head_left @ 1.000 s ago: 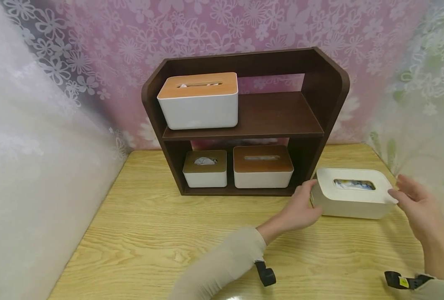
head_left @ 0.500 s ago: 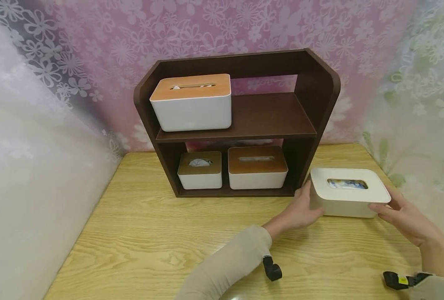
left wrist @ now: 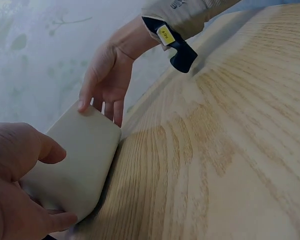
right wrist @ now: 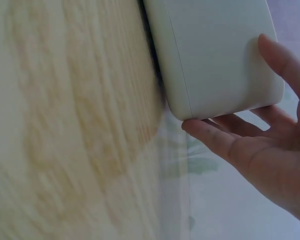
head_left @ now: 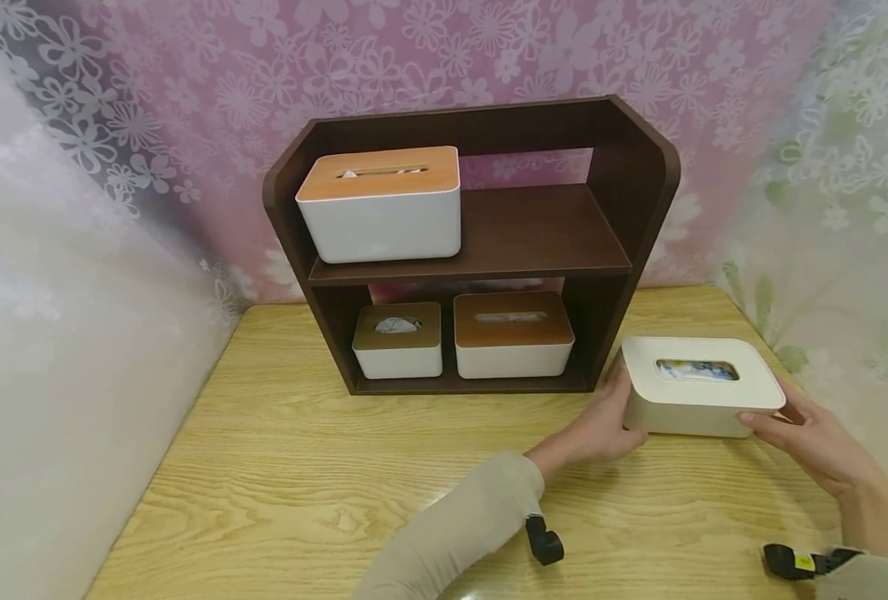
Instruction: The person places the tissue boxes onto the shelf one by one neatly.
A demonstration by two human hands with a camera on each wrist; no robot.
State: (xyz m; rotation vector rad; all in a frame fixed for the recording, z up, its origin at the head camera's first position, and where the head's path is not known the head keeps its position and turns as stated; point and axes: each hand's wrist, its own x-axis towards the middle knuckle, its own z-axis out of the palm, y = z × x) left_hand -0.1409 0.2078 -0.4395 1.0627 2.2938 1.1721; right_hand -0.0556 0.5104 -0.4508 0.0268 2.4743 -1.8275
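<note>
A cream tissue box (head_left: 702, 392) with a blue-and-white packet showing in its top slot lies level on or just above the table, right of the shelf. My left hand (head_left: 601, 421) grips its left end, thumb by the front and fingers mostly hidden behind that end. At the opposite end my right hand (head_left: 819, 442) holds the box, thumb on the front face. In the right wrist view, the fingers (right wrist: 215, 137) of that hand bend round the end of the box. The left wrist view has both hands at the box's two ends.
A dark brown two-tier shelf (head_left: 541, 229) stands at the back. Its upper tier bears a white tissue box (head_left: 383, 221) with a light wood lid. Below are a small olive-lidded box (head_left: 397, 354) and a brown-lidded box (head_left: 514, 354). Floral curtains (head_left: 849, 250) border the wooden table (head_left: 301, 483).
My right hand has come in from the right and now holds the box's right end. The left hand has stayed at the left end. The camera view has shifted slightly.
</note>
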